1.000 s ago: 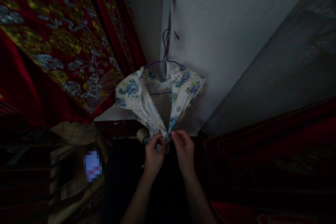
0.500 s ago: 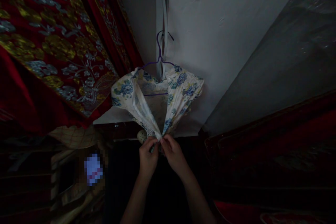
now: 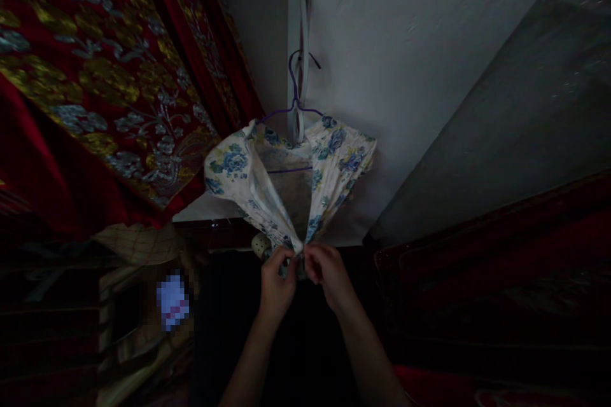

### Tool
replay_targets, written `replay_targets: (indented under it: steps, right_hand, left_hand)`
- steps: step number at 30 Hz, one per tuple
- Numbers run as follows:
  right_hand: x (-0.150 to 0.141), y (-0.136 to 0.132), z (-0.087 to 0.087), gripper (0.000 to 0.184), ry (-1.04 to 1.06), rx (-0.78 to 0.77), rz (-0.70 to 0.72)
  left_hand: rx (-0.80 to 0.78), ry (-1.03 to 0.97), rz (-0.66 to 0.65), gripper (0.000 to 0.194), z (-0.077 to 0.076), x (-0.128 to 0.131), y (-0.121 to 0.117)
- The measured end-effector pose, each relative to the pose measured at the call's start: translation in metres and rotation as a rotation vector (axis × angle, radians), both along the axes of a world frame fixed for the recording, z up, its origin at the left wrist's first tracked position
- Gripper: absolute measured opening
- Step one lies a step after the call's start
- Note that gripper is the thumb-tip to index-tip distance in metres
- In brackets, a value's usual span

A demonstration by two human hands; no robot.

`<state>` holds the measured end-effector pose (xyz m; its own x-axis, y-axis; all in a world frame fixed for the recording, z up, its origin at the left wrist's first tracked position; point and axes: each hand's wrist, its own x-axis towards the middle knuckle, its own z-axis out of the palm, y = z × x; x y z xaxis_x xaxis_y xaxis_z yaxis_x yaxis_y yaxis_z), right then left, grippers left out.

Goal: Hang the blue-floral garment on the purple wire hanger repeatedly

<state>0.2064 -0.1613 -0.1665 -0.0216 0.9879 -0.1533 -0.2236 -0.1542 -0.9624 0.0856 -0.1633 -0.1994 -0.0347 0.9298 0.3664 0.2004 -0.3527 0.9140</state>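
Note:
A white shirt with blue flowers (image 3: 233, 162) hangs from a purple hanger (image 3: 294, 103), its neck open in a deep V. At the bottom of that V, my left hand (image 3: 277, 276) pinches the front edge between thumb and fingers. Close beside it, my right hand (image 3: 329, 270) has its fingertips closed on the other front edge. The exact spot between the fingertips is too dark to make out, so a button or other fastening cannot be told. Below the hands the shirt is mostly hidden.
Red cloth with gold and silver embroidery (image 3: 109, 76) hangs at the left. Behind the shirt, the hanger's hook is on a white pipe or cable (image 3: 303, 6) along the pale wall (image 3: 391, 76). A wooden chair (image 3: 107, 305) stands lower left; dark red fabric (image 3: 525, 248) lies right.
My right hand has drawn slightly apart from the left, both still at the shirt front. The whole view has shifted a little, with the shirt appearing slightly further right.

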Motion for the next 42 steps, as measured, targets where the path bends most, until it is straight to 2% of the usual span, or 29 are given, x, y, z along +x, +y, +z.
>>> replay_targets:
  steps: [3,7,10,14,17,21,23,25,27,29,31,33,35,38,40,42]
  right_hand:
    - [0.003,0.012,0.022,0.035,0.139,-0.019,-0.094]
    - [0.008,0.052,0.07,0.029,0.17,0.112,-0.184]
    - [0.01,0.092,0.112,0.022,0.217,0.176,-0.133]
    - [0.01,0.131,0.158,0.021,0.3,0.071,0.006]
    - [0.012,0.141,0.177,0.024,0.281,0.085,0.013]
    - [0.014,0.135,0.189,0.025,0.159,0.262,-0.028]
    - [0.013,0.127,0.19,0.025,0.095,0.316,-0.048]
    - [0.011,0.118,0.189,0.024,0.053,0.338,-0.068]
    - [0.008,0.11,0.187,0.024,0.03,0.353,-0.064]
    - [0.006,0.104,0.185,0.023,0.007,0.385,-0.053]
    - [0.006,0.102,0.181,0.022,-0.029,0.455,-0.05]
    - [0.008,0.107,0.173,0.021,-0.075,0.542,-0.066]
    - [0.009,0.116,0.157,0.022,-0.108,0.59,-0.113]
    - [0.009,0.127,0.119,0.026,-0.129,0.52,-0.205]
    - [0.006,0.126,0.09,0.028,-0.135,0.448,-0.203]
    - [0.001,0.117,0.067,0.029,-0.131,0.408,-0.158]
  left_hand:
    - [-0.004,0.05,0.013,0.019,-0.007,-0.004,0.005]
    - [-0.013,0.085,0.055,0.019,-0.019,-0.012,0.016]
    - [-0.022,0.086,0.07,0.019,-0.028,-0.015,0.027]
    - [-0.028,0.084,0.081,0.02,-0.038,-0.017,0.038]
    - [-0.019,0.099,0.077,0.019,-0.045,-0.018,0.042]
    - [0.018,0.125,0.064,0.018,-0.044,-0.017,0.052]
    - [0.05,0.136,0.031,0.014,-0.03,-0.016,0.062]
    - [0.129,0.13,-0.008,0.016,0.0,-0.014,0.075]
    - [0.291,0.092,-0.019,0.037,0.045,-0.012,0.088]
    - [0.481,0.034,0.014,0.048,0.098,-0.01,0.102]
    - [0.609,0.092,0.016,0.042,0.147,-0.01,0.114]
    - [0.675,0.247,0.008,0.023,0.183,-0.01,0.123]
    - [0.727,0.386,0.001,0.016,0.204,-0.01,0.127]
    - [0.78,0.41,0.045,0.016,0.218,-0.018,0.125]
    - [0.764,0.246,0.144,0.016,0.221,-0.035,0.124]
    - [0.677,-0.059,0.225,0.014,0.216,-0.065,0.123]
